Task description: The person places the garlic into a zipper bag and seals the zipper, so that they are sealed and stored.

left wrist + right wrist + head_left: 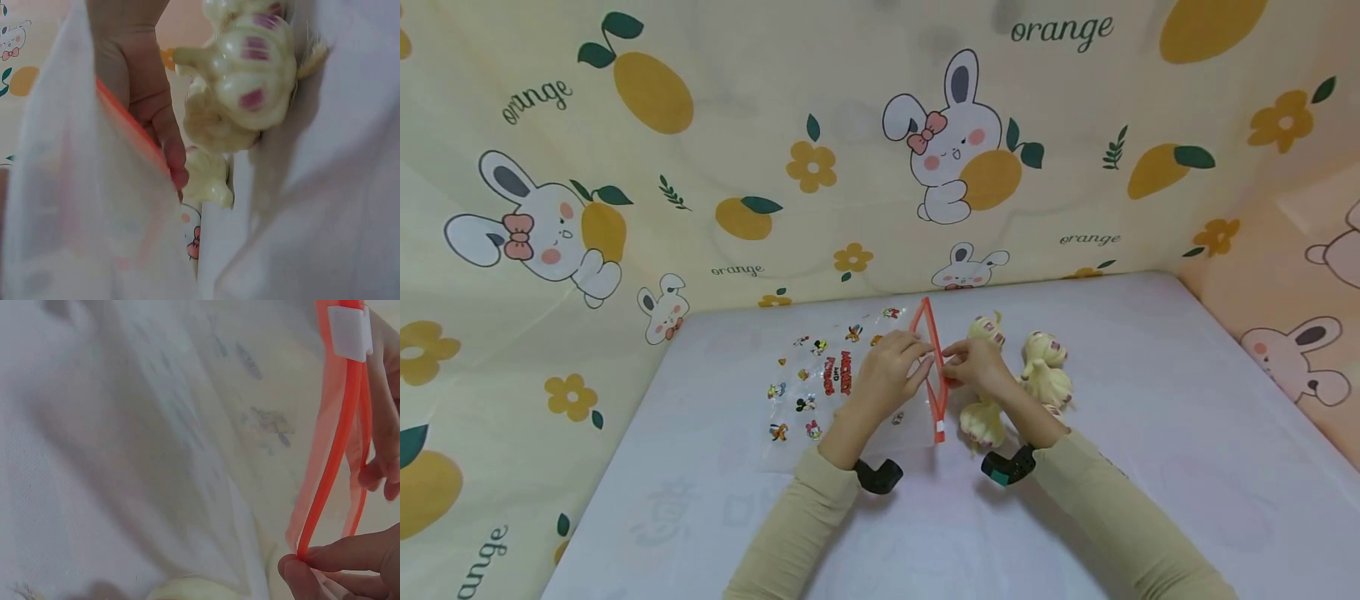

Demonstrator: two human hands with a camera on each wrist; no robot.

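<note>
Head view: I see a clear printed zip bag (pixel 838 383), my landmark, lying on a white table (pixel 700 467) with its orange-edged mouth (pixel 933 333) parted. The left hand (pixel 887 379) lies over the bag, thumb and fingers pinching one side of the mouth; the right hand (pixel 977 367), just right of the bag, pinches the other side. Several garlic bulbs (pixel 1048 383) lie right of the bag, around and beyond the right hand. A white slider (pixel 939 429) sits at the near end of the bag's mouth; a cartoon-printed cloth (pixel 850 167) hangs behind the bag.

Left wrist view: I see the right hand beside the bag's orange edge, fingertips at that edge, with bulbs behind the hand.

Right wrist view: I see the right hand's thumb and finger closed on the near strip, the left hand's fingertips at the far one; the bag gapes between them.
</note>
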